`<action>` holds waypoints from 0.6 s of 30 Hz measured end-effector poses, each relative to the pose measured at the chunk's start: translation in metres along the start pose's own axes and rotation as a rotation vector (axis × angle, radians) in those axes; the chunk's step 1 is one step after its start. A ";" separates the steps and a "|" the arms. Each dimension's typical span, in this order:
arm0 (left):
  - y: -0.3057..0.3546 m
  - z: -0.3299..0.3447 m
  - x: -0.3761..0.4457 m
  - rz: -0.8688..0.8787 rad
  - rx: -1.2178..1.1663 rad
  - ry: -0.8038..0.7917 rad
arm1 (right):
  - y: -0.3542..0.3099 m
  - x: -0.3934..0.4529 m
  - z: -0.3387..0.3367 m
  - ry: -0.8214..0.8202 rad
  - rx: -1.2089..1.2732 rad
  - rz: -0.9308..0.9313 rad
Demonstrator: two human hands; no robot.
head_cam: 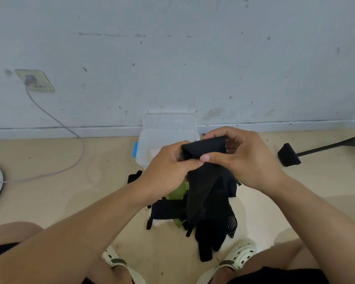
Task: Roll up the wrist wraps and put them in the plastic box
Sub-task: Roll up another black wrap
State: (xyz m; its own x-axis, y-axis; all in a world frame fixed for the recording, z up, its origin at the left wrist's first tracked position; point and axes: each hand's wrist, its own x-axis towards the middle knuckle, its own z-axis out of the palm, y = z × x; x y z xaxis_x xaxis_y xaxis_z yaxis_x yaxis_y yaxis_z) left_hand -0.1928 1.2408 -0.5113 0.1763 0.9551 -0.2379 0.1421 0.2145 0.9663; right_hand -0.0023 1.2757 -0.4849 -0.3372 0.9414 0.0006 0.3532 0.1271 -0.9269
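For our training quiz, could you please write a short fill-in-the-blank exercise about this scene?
1. Both hands, left hand and right hand, grip a ____ wrap.
2. The plastic box has a ____ clip on its side.
3. The pile of wraps lies on the ____.
4. A cable runs from the ____ socket.

Missing words: black; blue; floor; wall

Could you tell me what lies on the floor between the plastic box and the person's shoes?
In the head view, a pile of black wrist wraps with a green item.

Your box [146, 146] sits on the floor [90, 171] against the wall [172, 58]; the wraps [209, 218] lie before it, between your feet, a rolled wrap [289, 155] to its right.
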 end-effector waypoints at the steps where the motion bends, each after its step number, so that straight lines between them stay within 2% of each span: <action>1: 0.001 0.000 0.000 -0.037 -0.055 -0.024 | 0.001 0.000 0.002 0.023 0.018 -0.011; 4: 0.006 0.001 0.001 -0.093 -0.194 -0.101 | 0.005 0.000 0.005 0.080 0.042 -0.055; 7: 0.008 0.003 0.000 -0.097 -0.194 -0.112 | 0.006 0.000 0.006 0.096 0.046 -0.102; 11: 0.006 0.000 0.002 -0.068 -0.188 -0.012 | 0.007 0.002 0.003 0.026 0.090 -0.098; 14: 0.002 -0.005 0.004 -0.035 -0.157 0.072 | 0.004 0.003 0.001 -0.059 0.179 -0.022; 18: 0.000 -0.009 0.004 0.021 -0.074 0.127 | 0.002 0.004 0.001 -0.057 0.200 0.006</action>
State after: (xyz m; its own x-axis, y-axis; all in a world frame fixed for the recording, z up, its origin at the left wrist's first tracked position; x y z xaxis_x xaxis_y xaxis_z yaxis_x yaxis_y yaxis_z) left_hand -0.2004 1.2460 -0.5110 0.0537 0.9768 -0.2075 0.0664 0.2039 0.9767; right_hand -0.0037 1.2798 -0.4871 -0.3868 0.9219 -0.0212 0.1772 0.0518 -0.9828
